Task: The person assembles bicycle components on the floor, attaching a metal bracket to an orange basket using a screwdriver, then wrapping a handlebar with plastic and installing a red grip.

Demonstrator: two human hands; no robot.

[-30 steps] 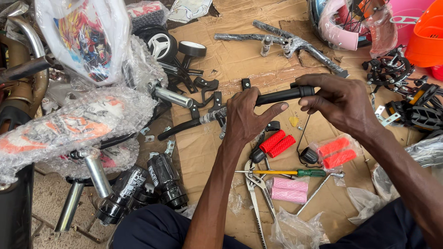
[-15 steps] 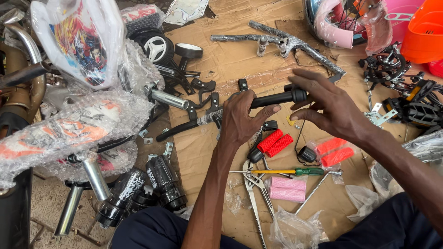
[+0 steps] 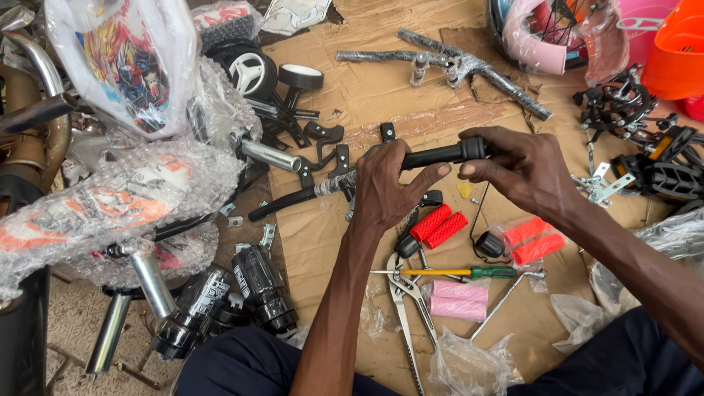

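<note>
My left hand (image 3: 389,187) is wrapped around a black handlebar (image 3: 293,199) near its middle, holding it above the cardboard. My right hand (image 3: 524,172) grips the black rubber grip (image 3: 444,154) on the bar's right end, fingers curled over it. The bar's other black grip end points down-left, and part of the bar is taped in clear wrap. Below my hands lie two red grips (image 3: 438,226), two more red grips in a bag (image 3: 535,240), and two pink grips (image 3: 458,301).
Pliers (image 3: 403,304) and a green-handled screwdriver (image 3: 455,272) lie on the cardboard (image 3: 381,88). Bubble-wrapped bike frame parts (image 3: 110,205) crowd the left. A wrapped handlebar stem (image 3: 447,62), pedals (image 3: 660,165), an orange basket (image 3: 678,48) and small wheels (image 3: 253,70) lie around.
My right hand has slid from over the bar's end to gripping the rubber grip from the right. The bar sits slightly higher and more level.
</note>
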